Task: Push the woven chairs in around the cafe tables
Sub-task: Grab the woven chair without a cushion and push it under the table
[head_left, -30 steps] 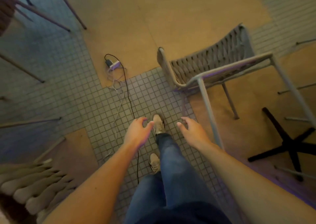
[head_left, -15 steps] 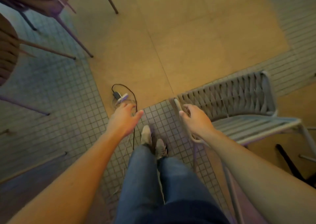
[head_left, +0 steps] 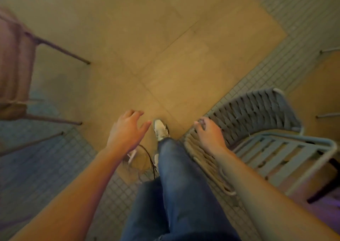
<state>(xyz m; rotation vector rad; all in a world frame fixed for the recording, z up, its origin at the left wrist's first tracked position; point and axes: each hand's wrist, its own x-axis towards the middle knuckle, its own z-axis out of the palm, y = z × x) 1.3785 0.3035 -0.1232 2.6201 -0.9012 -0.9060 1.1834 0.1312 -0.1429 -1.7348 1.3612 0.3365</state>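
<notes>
A grey woven chair [head_left: 255, 111] stands at the right, with a curved woven back and a slatted seat [head_left: 283, 156]. My right hand [head_left: 209, 134] rests on the near top rim of the woven back, and its fingers curl over the edge. My left hand [head_left: 127, 128] hovers over the floor to the left of my legs, fingers spread, holding nothing. The image is blurred by motion.
A pinkish chair [head_left: 12, 65] with thin dark legs stands at the left edge. A cable with a plug [head_left: 141, 158] lies on the floor by my feet. Metal legs [head_left: 329, 50] poke in at the right, and a dark table base [head_left: 329, 183] shows at the lower right.
I have stepped forward past the cable, which now lies beside my feet. My right hand stays on the chair's back rim, and the chair is now closer beside me.
</notes>
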